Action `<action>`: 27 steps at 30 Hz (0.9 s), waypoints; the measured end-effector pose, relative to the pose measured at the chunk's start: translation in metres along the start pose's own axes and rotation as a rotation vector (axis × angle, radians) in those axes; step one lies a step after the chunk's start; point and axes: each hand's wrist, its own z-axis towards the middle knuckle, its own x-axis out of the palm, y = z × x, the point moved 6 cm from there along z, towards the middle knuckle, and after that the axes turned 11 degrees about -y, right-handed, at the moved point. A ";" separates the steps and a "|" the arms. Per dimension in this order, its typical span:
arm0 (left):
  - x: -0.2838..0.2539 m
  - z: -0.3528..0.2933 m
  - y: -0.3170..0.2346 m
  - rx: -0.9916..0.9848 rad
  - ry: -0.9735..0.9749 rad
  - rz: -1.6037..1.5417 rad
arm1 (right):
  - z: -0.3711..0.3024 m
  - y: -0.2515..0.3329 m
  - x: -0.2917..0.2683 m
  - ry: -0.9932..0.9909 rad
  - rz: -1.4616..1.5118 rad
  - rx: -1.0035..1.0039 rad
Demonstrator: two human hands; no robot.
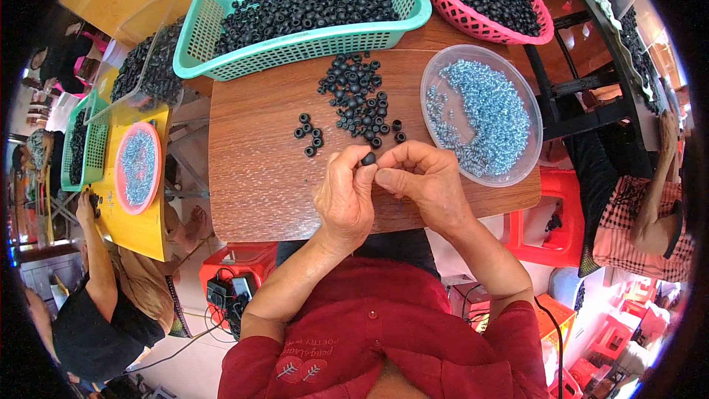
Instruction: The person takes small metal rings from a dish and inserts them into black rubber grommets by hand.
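Note:
Between the thumb and forefinger of my left hand (344, 193), a small round black knob (368, 158) is pinched above the table's near part. My right hand (427, 181) is close beside it, thumb and forefinger pressed together near the knob. Whatever those right fingertips hold, if anything, is too small to make out. A loose pile of black knobs (354, 92), several showing a hole, lies just beyond my hands. To the right, a clear round tub (538, 129) holds many tiny shiny pale blue pieces (491, 114).
Black knobs fill a green basket (295, 41) and a pink basket (480, 28) at the back of the brown table (251, 155). At left, another person's arm (100, 273) reaches to a yellow table (144, 233). Red stools (565, 225) stand right; another person sits there.

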 end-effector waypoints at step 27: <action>0.021 0.028 0.026 0.104 0.177 0.309 | 0.006 -0.005 -0.003 -0.204 -0.422 -0.671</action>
